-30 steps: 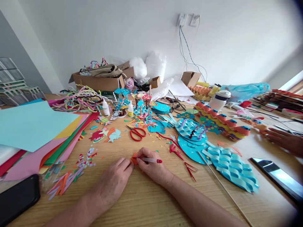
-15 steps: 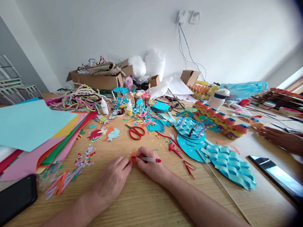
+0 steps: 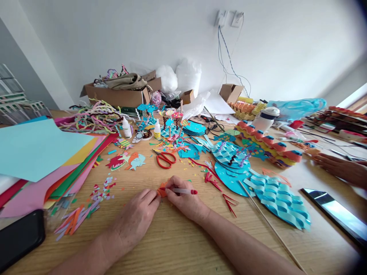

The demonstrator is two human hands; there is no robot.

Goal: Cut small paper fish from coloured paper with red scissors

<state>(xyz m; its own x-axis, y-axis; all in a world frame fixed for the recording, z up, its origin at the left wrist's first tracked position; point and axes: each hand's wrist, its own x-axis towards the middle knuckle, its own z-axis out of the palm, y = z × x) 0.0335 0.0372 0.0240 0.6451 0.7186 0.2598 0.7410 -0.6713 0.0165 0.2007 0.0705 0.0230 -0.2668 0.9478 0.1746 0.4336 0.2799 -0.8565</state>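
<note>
Low in the middle of the table, my left hand (image 3: 137, 214) is closed, its fingertips pinching the edge of a small orange paper cutout (image 3: 162, 190). My right hand (image 3: 186, 200) grips a felt-tip pen (image 3: 185, 191) with a clear barrel and a red end, its tip on the cutout. Fingers cover much of the orange paper, so its full outline is hidden. Just beyond the hands lie red-handled scissors (image 3: 165, 159). Paper fish (image 3: 137, 161) in orange and light blue rest to their left.
Coloured paper sheets (image 3: 40, 149) and a black phone (image 3: 21, 238) are at left. Two glue bottles (image 3: 126, 128) stand behind. At right are blue woven-paper discs (image 3: 282, 198), a wooden stick (image 3: 269, 223), an egg-carton piece (image 3: 269, 145), a tablet-like device (image 3: 334, 214) and another person's hand (image 3: 338, 166).
The pen in my right hand has tilted slightly and its red end has shifted a little right. My left hand stays at the orange cutout.
</note>
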